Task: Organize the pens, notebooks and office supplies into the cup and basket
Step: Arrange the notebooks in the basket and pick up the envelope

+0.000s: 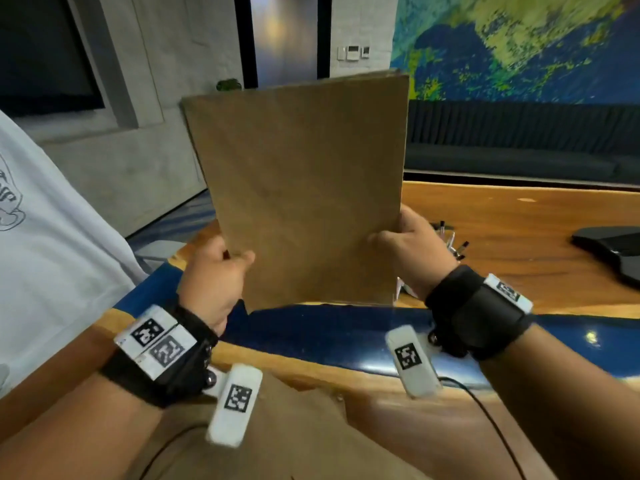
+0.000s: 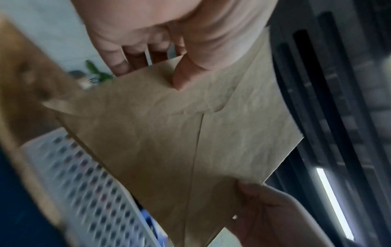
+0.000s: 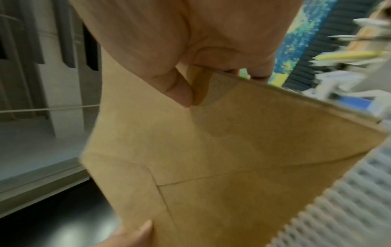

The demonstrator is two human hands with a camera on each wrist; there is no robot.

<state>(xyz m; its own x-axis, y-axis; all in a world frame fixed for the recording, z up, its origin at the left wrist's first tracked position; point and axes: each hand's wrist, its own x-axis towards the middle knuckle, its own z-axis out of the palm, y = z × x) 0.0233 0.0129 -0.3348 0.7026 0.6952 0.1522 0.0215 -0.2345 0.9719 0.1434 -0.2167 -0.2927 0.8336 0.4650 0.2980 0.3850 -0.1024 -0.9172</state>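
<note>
A large brown paper envelope [image 1: 301, 188] stands upright in the air in front of me, held by both hands. My left hand [image 1: 221, 271] pinches its lower left edge, thumb on the near face. My right hand [image 1: 405, 240] pinches its lower right edge. In the left wrist view the thumb presses the brown envelope [image 2: 169, 142], whose flap and seam show. The right wrist view shows the thumb on the envelope [image 3: 222, 158] too. A white perforated basket [image 2: 91, 192] lies below the envelope; in the head view the envelope hides it. Several pens [image 1: 453, 244] stick up behind my right hand.
The wooden table [image 1: 519, 230] has a glossy blue band [image 1: 329, 334] running across it. A black object [image 1: 613, 247] lies at the far right. A person in a white shirt [image 1: 52, 254] stands close on the left. Grey walls and a dark sofa lie beyond.
</note>
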